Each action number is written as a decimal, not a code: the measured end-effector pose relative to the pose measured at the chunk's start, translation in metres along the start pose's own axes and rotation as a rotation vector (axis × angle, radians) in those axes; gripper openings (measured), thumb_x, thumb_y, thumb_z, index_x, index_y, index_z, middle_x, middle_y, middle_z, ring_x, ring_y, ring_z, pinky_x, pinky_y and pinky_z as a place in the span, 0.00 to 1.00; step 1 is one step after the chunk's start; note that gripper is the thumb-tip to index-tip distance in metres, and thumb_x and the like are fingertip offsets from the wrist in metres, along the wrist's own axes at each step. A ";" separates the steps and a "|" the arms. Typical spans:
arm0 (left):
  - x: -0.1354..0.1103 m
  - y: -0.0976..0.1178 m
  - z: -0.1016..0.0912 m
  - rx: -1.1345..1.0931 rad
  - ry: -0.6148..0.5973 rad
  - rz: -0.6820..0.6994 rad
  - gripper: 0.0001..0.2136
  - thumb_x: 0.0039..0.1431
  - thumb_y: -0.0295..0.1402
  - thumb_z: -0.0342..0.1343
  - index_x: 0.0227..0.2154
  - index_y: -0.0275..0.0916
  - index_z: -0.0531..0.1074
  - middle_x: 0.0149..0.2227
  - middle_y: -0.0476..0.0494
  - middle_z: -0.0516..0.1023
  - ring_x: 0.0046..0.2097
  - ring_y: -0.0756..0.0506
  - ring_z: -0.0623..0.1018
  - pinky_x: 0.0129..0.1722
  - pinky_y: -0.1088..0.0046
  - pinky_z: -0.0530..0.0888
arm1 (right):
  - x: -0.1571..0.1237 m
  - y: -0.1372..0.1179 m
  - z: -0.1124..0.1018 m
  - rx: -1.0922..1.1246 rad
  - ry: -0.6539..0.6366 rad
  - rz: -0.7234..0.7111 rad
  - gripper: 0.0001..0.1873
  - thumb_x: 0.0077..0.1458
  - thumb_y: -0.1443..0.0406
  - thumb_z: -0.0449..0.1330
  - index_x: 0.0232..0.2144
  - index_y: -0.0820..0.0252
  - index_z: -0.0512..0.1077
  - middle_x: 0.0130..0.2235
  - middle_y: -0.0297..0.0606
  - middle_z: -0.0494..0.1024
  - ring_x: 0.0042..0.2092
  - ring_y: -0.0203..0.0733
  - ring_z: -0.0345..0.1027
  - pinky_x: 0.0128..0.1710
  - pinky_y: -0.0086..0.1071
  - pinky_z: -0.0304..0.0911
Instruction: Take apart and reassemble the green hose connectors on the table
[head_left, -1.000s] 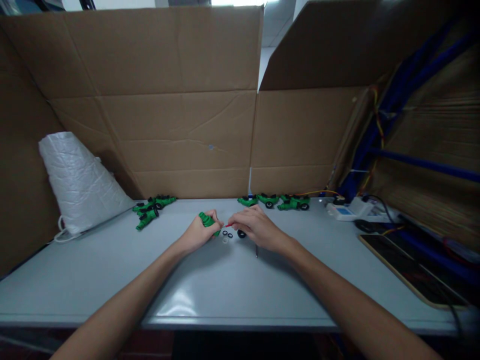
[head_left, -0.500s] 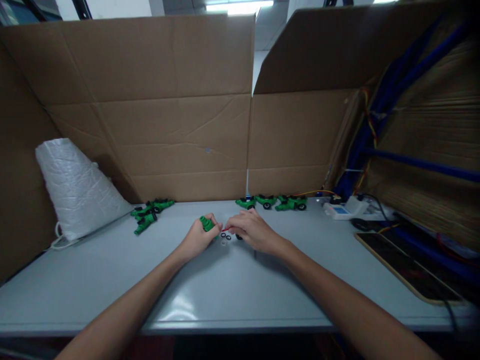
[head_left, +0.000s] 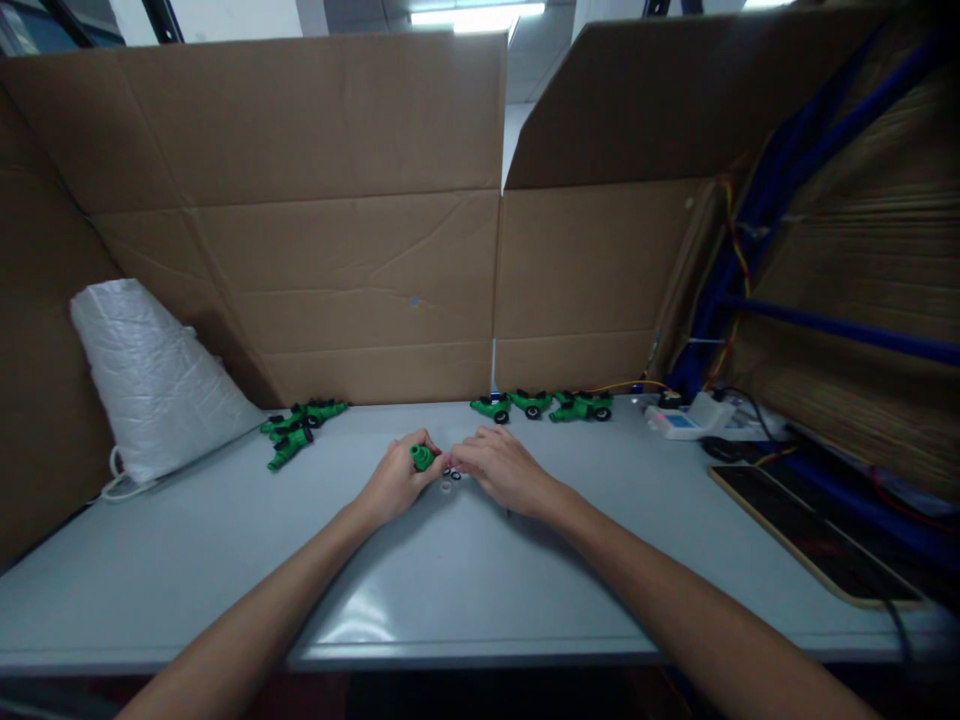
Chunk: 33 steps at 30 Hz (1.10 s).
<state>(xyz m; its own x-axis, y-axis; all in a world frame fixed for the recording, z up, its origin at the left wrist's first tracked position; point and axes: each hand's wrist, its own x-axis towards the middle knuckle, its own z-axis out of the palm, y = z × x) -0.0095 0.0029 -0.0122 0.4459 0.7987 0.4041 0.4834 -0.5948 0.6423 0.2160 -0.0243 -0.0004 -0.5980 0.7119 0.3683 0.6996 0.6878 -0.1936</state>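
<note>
My left hand is closed round a green plastic toy part, whose ringed round end points up toward me. Fingertips of my right hand are pinched together close against the left thumb, at the side of that part. What sits between them is hidden; only a trace of red shows there. On the table just below the fingers lie small black rings and a pale clear ring.
Green toy vehicles with black wheels stand along the back cardboard wall. More green toy pieces lie at left, beside a white wrapped bundle. A power strip and a dark flat panel are at right.
My right hand has moved slightly left, closing the gap to my left hand. The thin red piece seen between them is now mostly covered. The green part has tilted more toward me.
</note>
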 end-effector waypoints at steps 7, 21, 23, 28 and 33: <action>0.000 -0.005 0.002 0.011 0.062 -0.017 0.12 0.67 0.44 0.59 0.34 0.40 0.71 0.33 0.47 0.79 0.35 0.46 0.75 0.37 0.72 0.69 | 0.000 0.003 0.002 0.044 0.005 0.040 0.08 0.72 0.66 0.58 0.44 0.54 0.77 0.43 0.38 0.82 0.46 0.45 0.68 0.46 0.35 0.51; 0.000 0.002 -0.003 -0.124 0.107 -0.044 0.13 0.65 0.45 0.61 0.38 0.41 0.69 0.33 0.51 0.74 0.35 0.47 0.72 0.37 0.72 0.69 | 0.000 0.004 0.004 0.180 0.022 0.056 0.09 0.73 0.66 0.54 0.47 0.56 0.76 0.42 0.40 0.82 0.44 0.43 0.72 0.44 0.31 0.58; 0.000 0.002 -0.003 -0.118 0.111 -0.045 0.13 0.65 0.45 0.61 0.39 0.41 0.69 0.33 0.51 0.73 0.35 0.47 0.72 0.38 0.72 0.69 | 0.000 0.002 0.005 0.179 0.014 0.072 0.09 0.73 0.66 0.54 0.45 0.57 0.76 0.41 0.40 0.82 0.43 0.43 0.73 0.43 0.30 0.58; -0.001 0.002 -0.004 -0.078 0.108 -0.032 0.13 0.66 0.46 0.60 0.40 0.41 0.70 0.35 0.49 0.75 0.37 0.46 0.73 0.39 0.71 0.69 | 0.000 -0.004 0.003 0.176 0.006 0.115 0.10 0.73 0.64 0.54 0.44 0.57 0.76 0.39 0.39 0.82 0.40 0.41 0.73 0.40 0.29 0.57; -0.001 0.000 -0.004 0.007 0.080 0.014 0.12 0.66 0.45 0.61 0.41 0.41 0.72 0.39 0.45 0.78 0.39 0.44 0.75 0.41 0.70 0.69 | -0.002 -0.003 -0.003 0.143 -0.011 0.083 0.12 0.74 0.63 0.53 0.49 0.55 0.77 0.44 0.40 0.83 0.43 0.41 0.74 0.42 0.30 0.57</action>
<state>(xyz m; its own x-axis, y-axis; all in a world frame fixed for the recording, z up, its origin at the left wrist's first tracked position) -0.0129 0.0020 -0.0101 0.3914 0.7948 0.4638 0.4830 -0.6065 0.6316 0.2162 -0.0287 0.0026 -0.5451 0.7681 0.3360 0.6847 0.6392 -0.3503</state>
